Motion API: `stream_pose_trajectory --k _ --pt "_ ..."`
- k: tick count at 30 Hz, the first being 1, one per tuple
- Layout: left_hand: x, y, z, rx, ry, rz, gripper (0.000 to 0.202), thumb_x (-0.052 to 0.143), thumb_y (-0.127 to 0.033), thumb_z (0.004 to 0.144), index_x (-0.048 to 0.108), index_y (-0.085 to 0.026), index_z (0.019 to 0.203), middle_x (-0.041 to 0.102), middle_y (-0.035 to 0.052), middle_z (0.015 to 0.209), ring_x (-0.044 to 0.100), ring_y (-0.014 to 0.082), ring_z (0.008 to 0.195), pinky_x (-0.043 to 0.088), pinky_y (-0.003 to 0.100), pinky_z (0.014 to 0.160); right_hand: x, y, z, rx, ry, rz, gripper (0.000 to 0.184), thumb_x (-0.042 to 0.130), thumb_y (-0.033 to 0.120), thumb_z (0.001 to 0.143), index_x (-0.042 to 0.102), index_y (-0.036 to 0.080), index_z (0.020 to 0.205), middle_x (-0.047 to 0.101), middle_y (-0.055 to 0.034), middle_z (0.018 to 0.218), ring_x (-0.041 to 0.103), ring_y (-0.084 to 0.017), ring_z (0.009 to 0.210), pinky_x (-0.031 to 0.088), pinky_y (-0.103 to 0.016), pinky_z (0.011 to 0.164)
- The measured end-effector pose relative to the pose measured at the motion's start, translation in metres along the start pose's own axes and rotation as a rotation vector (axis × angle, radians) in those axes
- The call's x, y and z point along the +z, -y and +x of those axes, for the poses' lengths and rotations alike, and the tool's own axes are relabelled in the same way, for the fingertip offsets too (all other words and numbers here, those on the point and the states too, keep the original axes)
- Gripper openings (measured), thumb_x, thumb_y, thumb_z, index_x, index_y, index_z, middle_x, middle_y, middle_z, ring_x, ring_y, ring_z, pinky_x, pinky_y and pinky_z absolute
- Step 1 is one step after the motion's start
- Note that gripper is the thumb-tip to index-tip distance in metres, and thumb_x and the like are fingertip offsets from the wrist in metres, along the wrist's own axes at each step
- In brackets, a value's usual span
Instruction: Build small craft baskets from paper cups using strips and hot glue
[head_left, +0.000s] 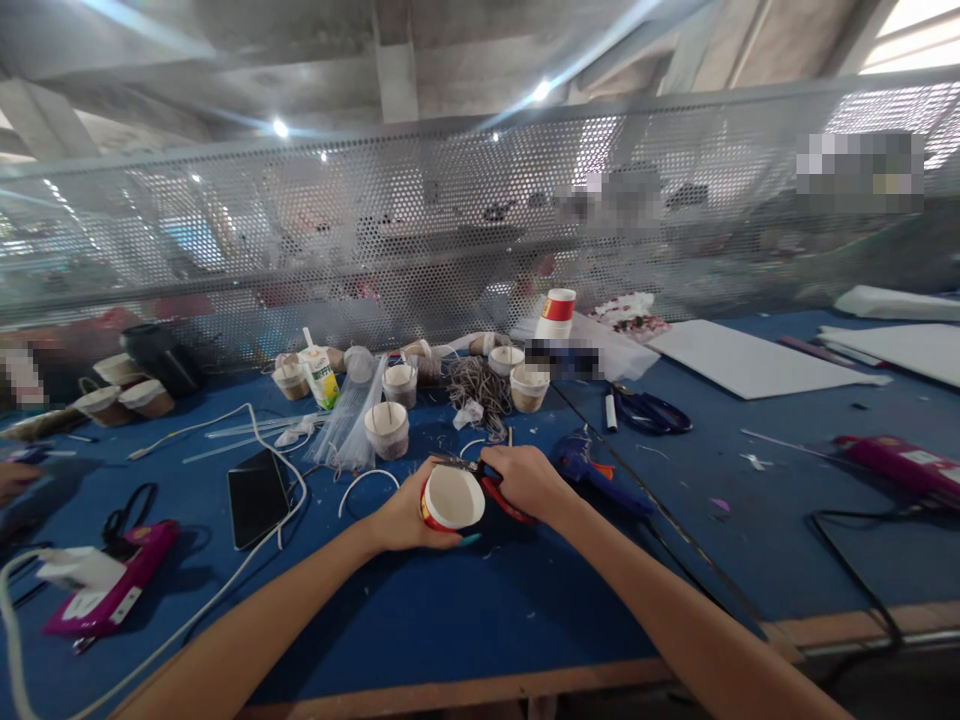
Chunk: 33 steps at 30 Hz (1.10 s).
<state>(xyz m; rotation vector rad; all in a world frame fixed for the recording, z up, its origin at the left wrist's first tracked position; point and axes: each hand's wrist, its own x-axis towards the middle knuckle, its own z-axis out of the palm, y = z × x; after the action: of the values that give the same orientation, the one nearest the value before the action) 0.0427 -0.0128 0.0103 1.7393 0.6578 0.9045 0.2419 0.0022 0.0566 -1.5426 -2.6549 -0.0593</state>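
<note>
My left hand (409,512) is wrapped around a red and white paper cup (454,498), its open mouth tilted toward me. My right hand (525,478) grips red-handled scissors (511,502). The dark blades reach left to the far side of the cup's rim; whether they touch the paper I cannot make out. Beyond my hands stand small paper cups wrapped in grey or brown cord, such as a grey one (387,432) and a tan one (529,388). A tangle of grey-brown cord (480,390) lies between them.
At right lie a blue glue gun (600,474), blue-handled scissors (652,410) and white board (750,358). At left are a phone (258,498), clear glue sticks (349,420), a purple power strip (120,580) and a looping white cable. Stacked cups (558,312) stand by the perforated screen (420,230).
</note>
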Motion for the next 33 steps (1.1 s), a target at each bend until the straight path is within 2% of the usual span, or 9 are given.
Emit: stream_pose_trajectory --k 6,9,12,15,18,21,26,33 --pt "0.0015 0.0007 0.0 0.022 -0.003 -0.011 0.073 0.077 -0.022 0.053 0.036 -0.017 0.113 0.052 0.0064 0.103 0.052 0.0185 0.095 0.043 0.032 0.086 0.0041 -0.0009 0.0021 0.033 -0.02 0.004 0.025 0.043 0.008 0.074 0.06 0.016 0.091 0.068 -0.0072 0.09 0.061 -0.02 0.085 0.036 -0.025 0.065" --pt "0.001 0.003 -0.0006 0.021 -0.08 0.031 0.072 0.078 -0.025 0.054 0.035 -0.017 0.111 0.051 0.0069 0.106 0.052 0.0183 0.096 0.043 0.032 0.086 0.0056 -0.0018 0.0031 0.051 -0.043 0.016 0.022 0.045 0.012 0.076 0.06 0.016 0.091 0.068 -0.0075 0.091 0.061 -0.02 0.085 0.037 -0.025 0.066" --pt "-0.0013 0.0044 -0.0014 0.008 -0.119 0.078 0.063 0.076 -0.028 0.056 0.04 -0.017 0.106 0.055 0.0051 0.099 0.054 0.0174 0.09 0.044 0.031 0.083 0.0053 -0.0028 0.0033 0.049 -0.049 0.033 0.024 0.045 0.013 0.076 0.06 0.016 0.094 0.067 -0.0079 0.096 0.061 -0.02 0.087 0.038 -0.025 0.069" --pt "-0.0033 0.0041 -0.0016 0.013 -0.089 0.12 0.052 0.073 -0.029 0.06 0.047 -0.015 0.102 0.058 0.0042 0.093 0.055 0.0172 0.087 0.043 0.03 0.082 0.0042 -0.0028 0.0029 0.037 -0.046 0.037 0.028 0.046 0.013 0.075 0.058 0.015 0.1 0.065 -0.0092 0.102 0.059 -0.021 0.092 0.038 -0.026 0.074" --pt "-0.0026 0.0035 -0.0011 0.038 -0.053 0.103 0.053 0.07 -0.026 0.062 0.045 -0.015 0.107 0.056 0.0046 0.095 0.053 0.0167 0.088 0.042 0.029 0.082 0.0038 -0.0016 0.0021 0.042 -0.053 0.01 0.032 0.045 0.016 0.077 0.055 0.013 0.107 0.063 -0.0108 0.106 0.058 -0.023 0.096 0.039 -0.028 0.077" --pt "-0.0003 0.0031 -0.0005 0.038 -0.034 0.068 0.058 0.069 -0.022 0.062 0.041 -0.015 0.112 0.054 0.0046 0.098 0.052 0.0157 0.088 0.042 0.027 0.081 0.0031 0.0001 0.0011 0.042 -0.055 -0.024 0.035 0.042 0.011 0.077 0.054 0.014 0.11 0.062 -0.0107 0.108 0.058 -0.022 0.097 0.038 -0.028 0.079" --pt "0.0002 0.0028 -0.0004 0.015 -0.016 0.012 0.056 0.069 -0.018 0.061 0.041 -0.015 0.109 0.053 0.0032 0.095 0.051 0.0141 0.086 0.042 0.025 0.08 -0.0005 0.0006 0.0001 0.038 -0.043 -0.037 0.04 0.038 0.003 0.074 0.056 0.016 0.107 0.065 -0.0078 0.102 0.059 -0.02 0.094 0.038 -0.026 0.075" --pt "-0.0016 -0.0003 0.0012 -0.018 -0.02 0.016 0.055 0.071 -0.022 0.058 0.046 -0.015 0.106 0.054 0.0025 0.092 0.051 0.0152 0.085 0.042 0.027 0.08 -0.0011 -0.0024 0.0021 0.066 -0.009 0.005 0.033 0.041 0.005 0.072 0.06 0.017 0.096 0.067 -0.0075 0.093 0.061 -0.021 0.086 0.036 -0.025 0.065"
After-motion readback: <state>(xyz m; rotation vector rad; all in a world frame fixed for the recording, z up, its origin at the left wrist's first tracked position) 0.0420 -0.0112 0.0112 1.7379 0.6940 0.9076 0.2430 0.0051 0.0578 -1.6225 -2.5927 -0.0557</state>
